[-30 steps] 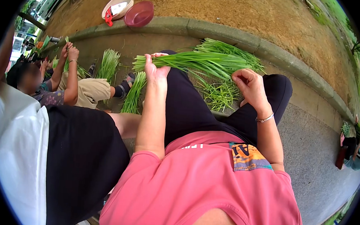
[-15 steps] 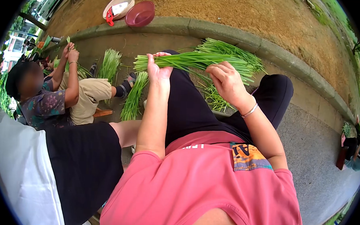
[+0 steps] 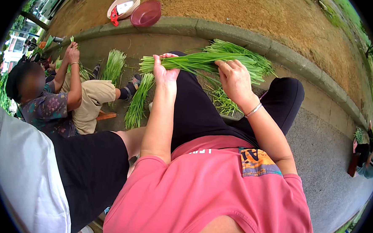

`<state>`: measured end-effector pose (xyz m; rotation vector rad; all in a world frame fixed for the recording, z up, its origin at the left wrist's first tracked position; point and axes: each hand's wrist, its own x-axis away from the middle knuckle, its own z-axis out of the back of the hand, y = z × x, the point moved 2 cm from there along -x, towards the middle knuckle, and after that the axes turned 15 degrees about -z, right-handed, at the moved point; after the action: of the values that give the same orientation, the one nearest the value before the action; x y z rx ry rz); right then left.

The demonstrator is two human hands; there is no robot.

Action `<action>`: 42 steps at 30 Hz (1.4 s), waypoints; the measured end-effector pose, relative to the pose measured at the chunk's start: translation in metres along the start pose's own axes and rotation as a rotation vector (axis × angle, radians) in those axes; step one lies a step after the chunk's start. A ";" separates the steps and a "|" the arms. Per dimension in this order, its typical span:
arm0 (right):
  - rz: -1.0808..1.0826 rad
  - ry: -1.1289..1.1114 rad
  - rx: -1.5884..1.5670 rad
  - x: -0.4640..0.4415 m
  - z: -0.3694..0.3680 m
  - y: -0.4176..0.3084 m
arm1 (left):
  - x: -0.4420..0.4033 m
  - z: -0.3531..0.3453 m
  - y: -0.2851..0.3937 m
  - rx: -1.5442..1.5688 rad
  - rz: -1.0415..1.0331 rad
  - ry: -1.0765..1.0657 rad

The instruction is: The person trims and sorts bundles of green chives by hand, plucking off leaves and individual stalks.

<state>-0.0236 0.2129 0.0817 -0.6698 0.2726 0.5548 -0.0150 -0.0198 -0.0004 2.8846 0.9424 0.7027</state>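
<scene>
One long curb (image 3: pixel 174 26) runs beyond your fingers, and one heap of green stalks (image 3: pixel 228 47) lies on the ground past your right fingertips. One held bundle (image 3: pixel 193 62) stretches between your two hands, in front of that heap. Two sheaves (image 3: pixel 138 101) lie nearest, left of your left fingers; two basins (image 3: pixel 146 14) sit well beyond those fingers. One patch of cuttings (image 3: pixel 223 101) shows below your right hand (image 3: pixel 237 79), whose wrist wears one bracelet (image 3: pixel 254 110). Your left hand (image 3: pixel 165 73), palm up, curls its fingers round the bundle's pale end; your right fingers bend close together against the blades, whether pinching any I cannot tell.
</scene>
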 end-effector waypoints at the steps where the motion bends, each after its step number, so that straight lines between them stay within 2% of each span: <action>1: -0.020 0.011 -0.008 0.000 0.000 0.000 | 0.000 0.000 0.000 -0.017 -0.008 0.009; 12: -0.061 0.049 -0.002 -0.009 -0.009 0.006 | -0.001 -0.003 -0.001 -0.100 -0.015 0.064; 18: 0.000 0.105 -0.043 -0.011 -0.012 0.008 | -0.004 0.000 0.000 -0.123 0.008 0.064; 26: -0.152 0.066 -0.105 -0.009 -0.014 0.013 | 0.000 -0.003 0.000 -0.176 -0.008 0.106; 33: -0.026 0.114 -0.027 -0.014 -0.006 0.015 | 0.000 -0.002 0.000 -0.159 0.003 0.100; 36: 0.016 0.065 0.030 -0.017 -0.004 0.015 | -0.001 -0.002 0.000 -0.161 0.010 0.100; 39: -0.035 -0.043 0.046 -0.018 -0.006 0.019 | -0.002 -0.001 -0.001 -0.176 0.009 0.094; 42: -0.073 -0.106 -0.086 -0.019 -0.008 0.024 | -0.003 0.000 -0.002 -0.194 0.002 0.080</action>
<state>-0.0537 0.2156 0.0709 -0.7280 0.1246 0.5322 -0.0182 -0.0201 -0.0016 2.7077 0.8289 0.8633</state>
